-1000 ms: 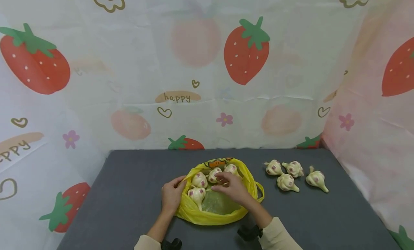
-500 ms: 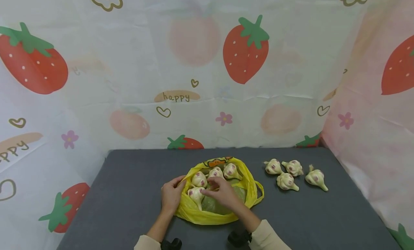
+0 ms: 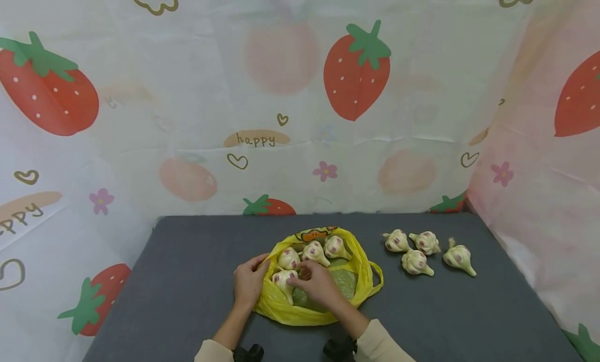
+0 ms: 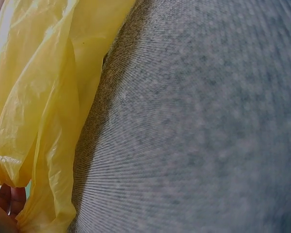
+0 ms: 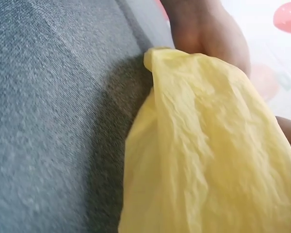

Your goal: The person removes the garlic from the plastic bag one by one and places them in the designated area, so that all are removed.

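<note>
A yellow plastic bag sits with its mouth spread wide on the table. My left hand pinches the bag's left rim; in the left wrist view some fingers show behind the yellow plastic. Inside the bag lie several garlic bulbs, including one at the left front and one further back. My right hand reaches into the mouth from the right, its thumb overlapping the left front bulb and its fingers loosely bent, apart from the thumb. Folds of the bag fill much of the right wrist view.
To the right of the bag, three garlic bulbs lie close together, one in front, with another single bulb beside them. A bag handle loop sticks out at the right. The grey table ends at a strawberry-printed cloth.
My right hand has moved left and toward me, from the back bulb to the left front one. The back bulb now lies turned with its stem forward. My left hand stays put.
</note>
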Tool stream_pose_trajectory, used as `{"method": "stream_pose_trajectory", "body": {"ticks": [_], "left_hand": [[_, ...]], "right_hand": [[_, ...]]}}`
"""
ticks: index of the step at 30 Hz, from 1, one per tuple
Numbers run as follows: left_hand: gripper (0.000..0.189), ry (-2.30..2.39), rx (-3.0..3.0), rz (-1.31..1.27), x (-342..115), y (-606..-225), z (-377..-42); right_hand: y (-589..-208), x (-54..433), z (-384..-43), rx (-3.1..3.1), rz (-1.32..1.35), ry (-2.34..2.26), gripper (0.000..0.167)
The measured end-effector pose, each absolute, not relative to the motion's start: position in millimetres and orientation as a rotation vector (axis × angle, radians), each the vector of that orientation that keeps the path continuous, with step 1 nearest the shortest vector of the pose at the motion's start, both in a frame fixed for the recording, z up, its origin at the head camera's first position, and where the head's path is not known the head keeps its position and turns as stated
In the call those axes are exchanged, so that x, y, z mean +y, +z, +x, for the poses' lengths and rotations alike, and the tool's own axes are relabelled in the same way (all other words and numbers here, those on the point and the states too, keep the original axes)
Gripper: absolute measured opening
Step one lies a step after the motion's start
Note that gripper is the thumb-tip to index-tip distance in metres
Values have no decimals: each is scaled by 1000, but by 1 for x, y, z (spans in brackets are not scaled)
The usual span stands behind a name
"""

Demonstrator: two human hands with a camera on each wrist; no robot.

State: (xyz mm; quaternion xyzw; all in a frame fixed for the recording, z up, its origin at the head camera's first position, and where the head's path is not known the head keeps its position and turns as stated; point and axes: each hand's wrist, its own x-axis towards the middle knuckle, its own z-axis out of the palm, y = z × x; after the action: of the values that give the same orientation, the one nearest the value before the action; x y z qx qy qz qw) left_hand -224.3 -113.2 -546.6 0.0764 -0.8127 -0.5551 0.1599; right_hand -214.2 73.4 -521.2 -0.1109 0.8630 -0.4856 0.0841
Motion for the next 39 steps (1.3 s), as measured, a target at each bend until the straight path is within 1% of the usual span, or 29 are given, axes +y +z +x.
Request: {"method": "stream_pose_trajectory", "body": {"ticks": [4, 14, 21, 23, 27, 29, 39], "left_hand": [[18, -1585, -2317, 216, -113, -547, -224], [19, -1597, -2319, 205, -113, -546, -223], [19, -1595, -2324, 218, -114, -546, -223], [19, -1594, -2326, 221, -114, -546, -223], [20, -1593, -2332, 224, -114, -545, -223], [20, -1592, -2334, 227, -115, -544, -223], [19, -1588, -2324, 216, -115, -543, -222]], "right_hand": [[-524, 68, -215, 2588, -289, -1444, 50], [-527, 55, -208, 2592, -143, -1473, 59], [-530, 50, -207, 2607, -100, -1480, 61], [-530, 49, -208, 2605, -105, -1496, 58], [-529, 48, -207, 2620, -129, -1517, 40], [-529, 47, -207, 2632, -137, -1523, 34], [-530, 49, -207, 2608, -147, -1560, 33]]}}
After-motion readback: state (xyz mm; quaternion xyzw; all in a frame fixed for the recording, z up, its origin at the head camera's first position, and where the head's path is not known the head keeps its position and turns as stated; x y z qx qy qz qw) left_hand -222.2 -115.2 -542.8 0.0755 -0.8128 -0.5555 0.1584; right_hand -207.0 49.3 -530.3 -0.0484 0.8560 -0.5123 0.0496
